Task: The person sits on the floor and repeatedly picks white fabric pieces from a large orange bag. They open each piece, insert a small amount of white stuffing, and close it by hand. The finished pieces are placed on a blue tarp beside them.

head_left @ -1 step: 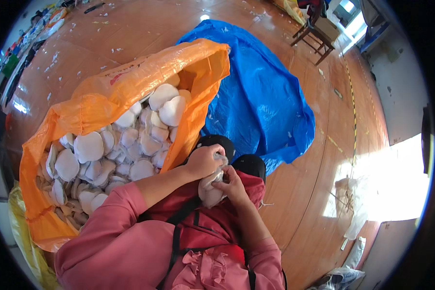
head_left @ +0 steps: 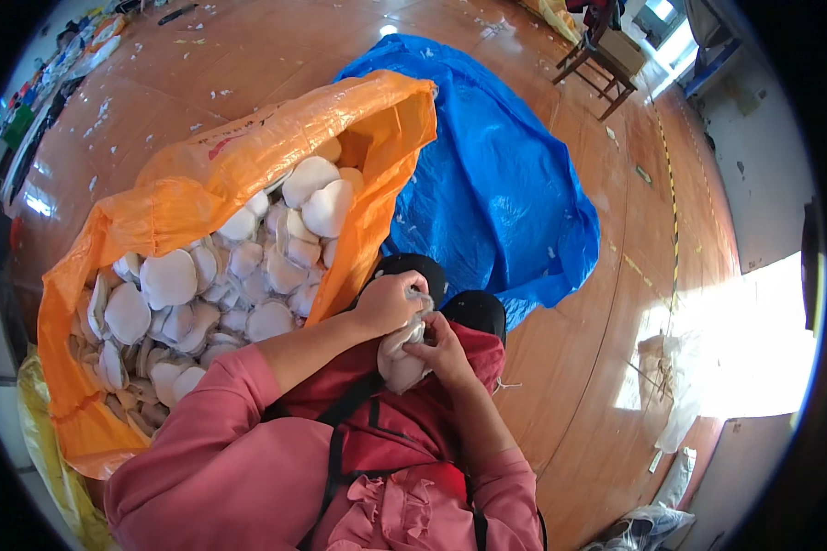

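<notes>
Over my lap, both hands hold a white rounded soft pad (head_left: pixel 401 369), which is folded or bunched at its upper end. My left hand (head_left: pixel 390 301) is closed around that bunched end, and the fingertips are partly hidden. On the pad's right side, my right hand (head_left: pixel 443 351) pinches it between thumb and fingers. To the left lies a wide-mouthed orange sack (head_left: pixel 193 197), filled with many similar white pads (head_left: pixel 169 280), stacked and overlapping. Red cloth (head_left: pixel 390 432) covers my lap beneath the held pad.
A blue plastic sheet or sack (head_left: pixel 496 174) spreads ahead of my knees, beside the orange sack. Farther off on the brown floor (head_left: pixel 579 367) stands a wooden chair (head_left: pixel 602 73) with a box on it. Yellow plastic (head_left: pixel 50 450) lies at the left, and clear plastic bags (head_left: pixel 652 523) at lower right.
</notes>
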`<state>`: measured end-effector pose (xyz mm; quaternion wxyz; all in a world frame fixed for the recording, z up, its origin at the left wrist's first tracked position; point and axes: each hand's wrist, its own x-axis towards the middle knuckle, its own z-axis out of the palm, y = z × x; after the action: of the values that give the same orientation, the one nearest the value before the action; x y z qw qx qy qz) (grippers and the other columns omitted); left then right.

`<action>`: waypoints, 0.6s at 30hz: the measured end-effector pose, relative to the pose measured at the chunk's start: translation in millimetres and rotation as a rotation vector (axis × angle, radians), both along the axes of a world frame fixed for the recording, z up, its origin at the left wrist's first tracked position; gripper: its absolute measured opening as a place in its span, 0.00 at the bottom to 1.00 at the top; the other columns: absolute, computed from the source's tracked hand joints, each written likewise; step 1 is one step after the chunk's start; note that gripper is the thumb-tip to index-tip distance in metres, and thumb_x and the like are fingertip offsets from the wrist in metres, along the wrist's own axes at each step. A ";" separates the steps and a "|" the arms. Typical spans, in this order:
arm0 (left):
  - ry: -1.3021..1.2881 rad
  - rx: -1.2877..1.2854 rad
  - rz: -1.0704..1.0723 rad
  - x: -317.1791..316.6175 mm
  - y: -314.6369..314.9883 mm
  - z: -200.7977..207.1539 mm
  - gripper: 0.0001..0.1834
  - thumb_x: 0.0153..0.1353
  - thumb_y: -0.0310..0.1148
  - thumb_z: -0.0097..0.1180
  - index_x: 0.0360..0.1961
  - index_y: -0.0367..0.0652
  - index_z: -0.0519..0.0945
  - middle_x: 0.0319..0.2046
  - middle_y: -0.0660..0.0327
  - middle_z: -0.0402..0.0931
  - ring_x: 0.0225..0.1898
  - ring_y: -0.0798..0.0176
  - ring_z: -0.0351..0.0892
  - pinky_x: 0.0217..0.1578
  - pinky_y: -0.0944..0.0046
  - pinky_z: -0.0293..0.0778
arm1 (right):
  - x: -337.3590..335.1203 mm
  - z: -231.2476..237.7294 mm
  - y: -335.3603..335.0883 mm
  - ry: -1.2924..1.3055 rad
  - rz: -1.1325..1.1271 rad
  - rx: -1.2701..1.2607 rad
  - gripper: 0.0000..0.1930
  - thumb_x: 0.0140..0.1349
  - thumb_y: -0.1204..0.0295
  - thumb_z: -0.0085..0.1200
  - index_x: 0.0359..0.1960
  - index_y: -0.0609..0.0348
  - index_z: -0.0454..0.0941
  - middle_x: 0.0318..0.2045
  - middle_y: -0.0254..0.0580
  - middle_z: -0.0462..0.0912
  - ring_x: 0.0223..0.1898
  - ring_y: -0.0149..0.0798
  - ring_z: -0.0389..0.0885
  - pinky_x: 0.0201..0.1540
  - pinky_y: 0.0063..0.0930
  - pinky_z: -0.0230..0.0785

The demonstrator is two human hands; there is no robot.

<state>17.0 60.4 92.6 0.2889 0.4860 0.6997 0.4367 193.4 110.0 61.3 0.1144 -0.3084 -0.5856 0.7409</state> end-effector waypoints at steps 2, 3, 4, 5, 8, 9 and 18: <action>-0.025 -0.042 -0.021 -3.8 6.4 -8.8 0.10 0.54 0.35 0.63 0.35 0.43 0.81 0.28 0.54 0.81 0.33 0.52 0.82 0.37 0.56 0.75 | 3.0 -3.7 2.1 0.044 0.017 -0.031 0.24 0.54 0.78 0.67 0.51 0.58 0.69 0.44 0.36 0.79 0.48 0.32 0.76 0.53 0.28 0.69; -0.036 -0.058 -0.023 -6.0 10.3 -13.1 0.10 0.54 0.35 0.63 0.35 0.43 0.80 0.28 0.54 0.81 0.32 0.53 0.82 0.37 0.56 0.75 | 3.3 -4.0 5.3 0.046 0.031 -0.018 0.25 0.54 0.79 0.66 0.52 0.58 0.68 0.45 0.37 0.78 0.48 0.32 0.76 0.53 0.28 0.69; -0.059 -0.047 -0.034 -6.8 12.6 -17.0 0.09 0.54 0.33 0.63 0.35 0.43 0.80 0.27 0.56 0.81 0.31 0.57 0.82 0.35 0.58 0.75 | 3.9 -4.0 7.3 0.027 0.036 0.005 0.26 0.54 0.79 0.66 0.53 0.58 0.68 0.45 0.37 0.78 0.48 0.32 0.76 0.53 0.28 0.69; -0.072 -0.074 -0.040 -8.2 14.6 -20.8 0.09 0.54 0.33 0.63 0.35 0.43 0.80 0.26 0.57 0.81 0.29 0.58 0.81 0.33 0.59 0.74 | 4.4 -3.8 9.1 0.008 0.042 0.027 0.26 0.55 0.79 0.66 0.54 0.58 0.68 0.46 0.38 0.77 0.49 0.33 0.76 0.53 0.29 0.69; -0.121 -0.179 -0.066 -12.2 21.3 -9.6 0.07 0.55 0.33 0.62 0.33 0.42 0.80 0.21 0.57 0.80 0.19 0.63 0.78 0.24 0.61 0.72 | 3.0 13.3 9.3 -0.008 0.025 0.153 0.29 0.57 0.79 0.64 0.58 0.57 0.64 0.49 0.40 0.75 0.51 0.34 0.75 0.54 0.30 0.70; -0.175 -0.252 -0.082 -13.2 22.9 -0.6 0.07 0.55 0.33 0.62 0.33 0.42 0.80 0.20 0.57 0.79 0.18 0.63 0.77 0.24 0.61 0.72 | 1.7 19.4 9.6 -0.007 0.015 0.206 0.30 0.57 0.79 0.63 0.60 0.56 0.62 0.50 0.40 0.74 0.51 0.34 0.75 0.55 0.30 0.70; -0.279 -0.363 -0.036 -18.7 31.5 -8.8 0.10 0.54 0.35 0.64 0.31 0.41 0.79 0.21 0.57 0.79 0.18 0.64 0.77 0.23 0.61 0.71 | -4.6 52.5 24.4 -0.164 0.215 0.970 0.26 0.51 0.70 0.66 0.54 0.57 0.77 0.55 0.47 0.74 0.55 0.50 0.73 0.58 0.38 0.67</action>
<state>-1.7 91.8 83.8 0.4735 0.3735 0.7112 0.3613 188.8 134.5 113.8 0.1210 -0.2148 -0.8980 0.3643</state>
